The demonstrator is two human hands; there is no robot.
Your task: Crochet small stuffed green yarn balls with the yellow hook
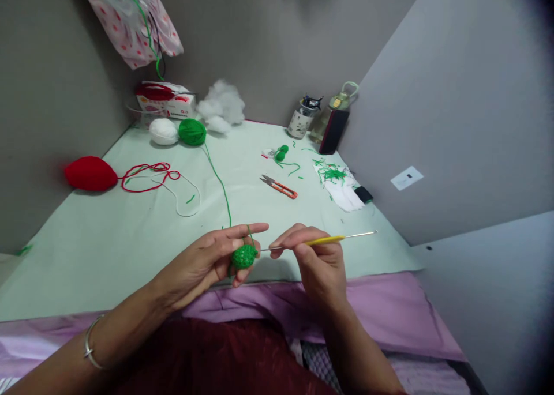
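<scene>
A small green crocheted ball (pixel 243 257) is above the near edge of the table (pixel 108 256), pinched in the left hand (pixel 216 255), which also carries the green strand (pixel 227 202). The right hand (pixel 320 259) grips a yellow-handled hook (pixel 325 240), its tip apparently touching the ball, though too small to be sure. Beyond lie orange snips (pixel 283 190).
</scene>
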